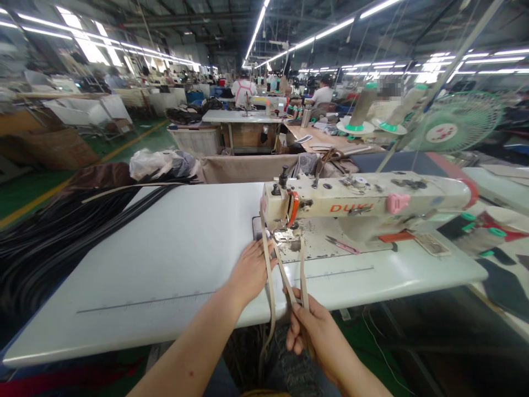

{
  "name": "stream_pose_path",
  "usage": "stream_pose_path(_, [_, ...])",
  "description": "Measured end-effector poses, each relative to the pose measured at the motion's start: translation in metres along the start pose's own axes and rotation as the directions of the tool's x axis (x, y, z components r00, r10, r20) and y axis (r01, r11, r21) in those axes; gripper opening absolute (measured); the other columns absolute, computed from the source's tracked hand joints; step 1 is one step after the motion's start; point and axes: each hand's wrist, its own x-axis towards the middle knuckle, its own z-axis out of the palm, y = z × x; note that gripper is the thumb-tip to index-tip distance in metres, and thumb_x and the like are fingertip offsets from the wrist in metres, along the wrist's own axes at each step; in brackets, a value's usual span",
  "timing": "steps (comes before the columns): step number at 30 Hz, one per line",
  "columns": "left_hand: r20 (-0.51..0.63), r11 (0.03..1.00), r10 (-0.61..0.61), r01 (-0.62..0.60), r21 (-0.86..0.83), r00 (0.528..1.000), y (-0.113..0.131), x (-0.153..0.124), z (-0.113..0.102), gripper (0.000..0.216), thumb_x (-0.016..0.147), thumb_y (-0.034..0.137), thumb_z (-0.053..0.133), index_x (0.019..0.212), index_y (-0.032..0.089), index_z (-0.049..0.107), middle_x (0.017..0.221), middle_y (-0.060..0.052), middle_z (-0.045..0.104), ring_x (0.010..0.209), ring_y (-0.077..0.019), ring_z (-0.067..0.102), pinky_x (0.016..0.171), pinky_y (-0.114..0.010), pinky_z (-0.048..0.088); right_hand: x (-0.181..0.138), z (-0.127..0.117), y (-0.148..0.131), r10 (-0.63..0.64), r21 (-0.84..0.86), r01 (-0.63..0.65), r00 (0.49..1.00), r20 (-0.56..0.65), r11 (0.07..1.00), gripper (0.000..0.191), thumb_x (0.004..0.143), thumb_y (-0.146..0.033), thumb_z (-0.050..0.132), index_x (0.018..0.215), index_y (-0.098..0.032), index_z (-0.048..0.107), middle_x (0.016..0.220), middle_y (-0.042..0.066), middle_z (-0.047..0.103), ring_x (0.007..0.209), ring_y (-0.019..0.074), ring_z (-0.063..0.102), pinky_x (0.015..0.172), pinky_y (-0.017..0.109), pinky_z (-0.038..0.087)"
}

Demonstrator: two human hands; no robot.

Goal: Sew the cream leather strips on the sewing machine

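Note:
A cream sewing machine (363, 201) stands on the white table (165, 264). Thin beige straps (289, 281) run from under its needle area toward me and hang over the table's front edge. My left hand (250, 270) rests on the table just left of the presser foot, fingers touching one strap near the needle. My right hand (316, 331) is below the table's front edge, fingers pinched shut on the near ends of two straps.
Pink-handled snips (341, 245) lie on the machine bed. A heap of black straps (53, 242) covers the table's left side. Thread cones (363, 107) and a green fan (454, 124) stand behind right. Other workers sit at distant tables.

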Motion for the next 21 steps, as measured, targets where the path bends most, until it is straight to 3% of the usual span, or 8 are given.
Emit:
stream_pose_path(12, [0.013,1.0,-0.007,0.008,-0.017,1.0,0.001,0.0,-0.003,0.04,0.105,0.035,0.04,0.138,0.016,0.052,0.142,-0.012,0.056,0.136,-0.0256,0.048,0.116,-0.049,0.038,0.011,0.005,-0.003,-0.011,0.022,0.01,0.999,0.037,1.0,0.056,0.08,-0.048,0.069,0.123,-0.017,0.051,0.053,-0.01,0.053,0.042,0.0119,0.06,0.036,0.017,0.039])
stream_pose_path(21, [-0.01,0.999,0.011,-0.011,-0.047,1.0,0.0,0.0,-0.003,0.04,0.106,0.033,0.037,0.14,0.017,0.051,0.14,-0.013,0.057,0.136,-0.0256,0.049,0.115,-0.05,0.04,0.012,0.004,-0.003,-0.014,0.032,0.013,0.999,0.048,0.999,0.05,0.077,-0.053,0.073,0.108,-0.016,0.058,0.055,-0.007,0.056,0.047,0.0129,0.063,0.042,0.019,0.042])
